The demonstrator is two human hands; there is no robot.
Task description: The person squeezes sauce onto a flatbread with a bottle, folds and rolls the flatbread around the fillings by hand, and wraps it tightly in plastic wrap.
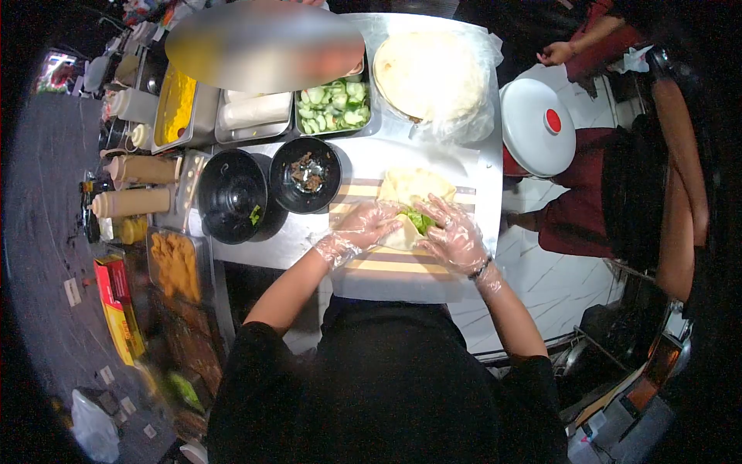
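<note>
A flatbread (pixel 417 185) lies on a striped wooden board (pixel 396 267), partly folded around green lettuce (pixel 420 221). My left hand (pixel 366 230), in a clear plastic glove, holds the left side of the flatbread with its fingertips at the fold. On the opposite side, my right hand (pixel 454 240), also gloved and with a dark band at the wrist, grips the bread's edge beside the lettuce. Both hands' fingers curve in over the filling. Parts of the bread are hidden under them.
Two black bowls, one with scraps of lettuce (pixel 232 193) and one with dark bits (pixel 305 176), stand left of the board. Behind are a cucumber tray (pixel 334 107) and stacked flatbreads (pixel 429 73). Sauce bottles (pixel 131 203) line the left; a white-lidded container (pixel 539 127) and people are right.
</note>
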